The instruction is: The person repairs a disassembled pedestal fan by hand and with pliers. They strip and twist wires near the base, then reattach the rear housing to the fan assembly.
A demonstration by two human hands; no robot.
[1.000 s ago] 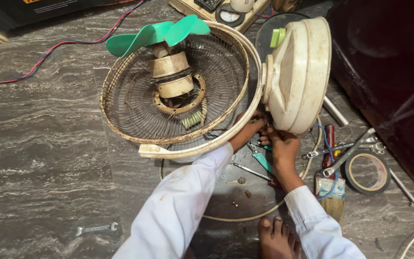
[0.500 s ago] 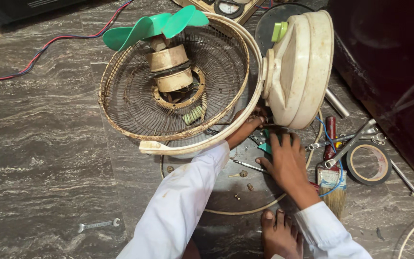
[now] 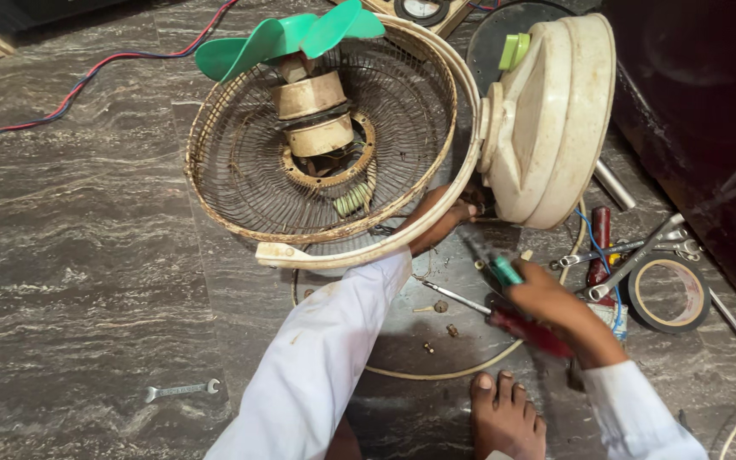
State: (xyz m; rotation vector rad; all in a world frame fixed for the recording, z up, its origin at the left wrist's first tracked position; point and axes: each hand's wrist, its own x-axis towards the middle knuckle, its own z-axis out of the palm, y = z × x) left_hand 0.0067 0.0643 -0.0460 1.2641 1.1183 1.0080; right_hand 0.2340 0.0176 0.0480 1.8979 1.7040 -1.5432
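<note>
Two hands are seen at work under a dismantled fan. The left hand point(image 3: 453, 213) is pressed against the lower rim of the rusty wire fan guard point(image 3: 240, 162), though whether its fingers are closed on anything cannot be told. The right hand point(image 3: 555, 307) is clamped on a green-handled screwdriver point(image 3: 491, 260), whose tip is pointed up toward the left hand. A red-handled screwdriver point(image 3: 504, 317) lies just beneath the right hand. A cream fan base point(image 3: 555, 119) stands above it, and a tape roll point(image 3: 669, 294) lies to its right.

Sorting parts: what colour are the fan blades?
Green, clearest in the head view: fan blades.
</note>
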